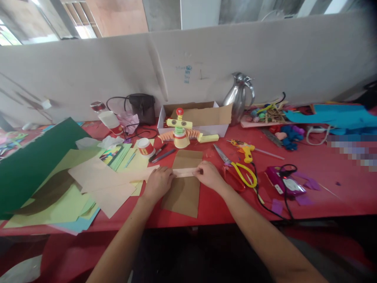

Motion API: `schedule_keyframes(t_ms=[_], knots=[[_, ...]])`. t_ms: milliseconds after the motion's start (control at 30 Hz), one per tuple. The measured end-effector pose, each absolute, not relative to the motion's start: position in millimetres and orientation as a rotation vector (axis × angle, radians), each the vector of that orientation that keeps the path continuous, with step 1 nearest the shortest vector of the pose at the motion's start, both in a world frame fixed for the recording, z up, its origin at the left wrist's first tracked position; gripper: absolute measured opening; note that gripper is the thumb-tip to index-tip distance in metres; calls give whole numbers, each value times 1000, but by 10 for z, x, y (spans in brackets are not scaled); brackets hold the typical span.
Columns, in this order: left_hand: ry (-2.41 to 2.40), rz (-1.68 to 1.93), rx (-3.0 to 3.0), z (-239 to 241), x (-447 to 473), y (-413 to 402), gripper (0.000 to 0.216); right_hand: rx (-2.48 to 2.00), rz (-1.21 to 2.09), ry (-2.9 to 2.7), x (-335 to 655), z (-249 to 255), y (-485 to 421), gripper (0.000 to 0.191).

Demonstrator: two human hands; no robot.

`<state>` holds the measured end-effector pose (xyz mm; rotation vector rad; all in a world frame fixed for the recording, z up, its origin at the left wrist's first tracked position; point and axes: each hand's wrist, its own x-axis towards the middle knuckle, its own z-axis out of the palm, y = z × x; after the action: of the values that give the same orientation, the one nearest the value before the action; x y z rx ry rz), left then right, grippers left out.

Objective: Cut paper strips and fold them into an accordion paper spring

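Note:
A narrow strip of pale pink paper stretches between my two hands, over a piece of brown cardboard on the red table. My left hand is closed on the strip's left part, with more pale paper showing beyond it. At the other end, my right hand pinches the strip between thumb and fingers. Behind the cardboard stands a paper figure with a yellow roll for a head, a red top and pleated orange arms. A paper cup and dark pens lie left of it.
Scissors with yellow handles, a yellow glue gun and a purple power box with cables lie to the right. Loose paper sheets cover the left side. An open box and a metal jug stand behind.

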<state>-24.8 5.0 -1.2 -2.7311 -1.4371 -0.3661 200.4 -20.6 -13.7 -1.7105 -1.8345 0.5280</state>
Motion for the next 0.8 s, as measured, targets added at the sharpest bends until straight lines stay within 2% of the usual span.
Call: schedule_keyframes(t_ms=[200,800], knots=[[-1589,-439,-2724,-2,-271,85,19,-1718,523,-1833,2016,-146,-181,16],[-1751,-240,-2669,67,-252,184,29,-1823,452,-1866,1967,-142,-143,12]])
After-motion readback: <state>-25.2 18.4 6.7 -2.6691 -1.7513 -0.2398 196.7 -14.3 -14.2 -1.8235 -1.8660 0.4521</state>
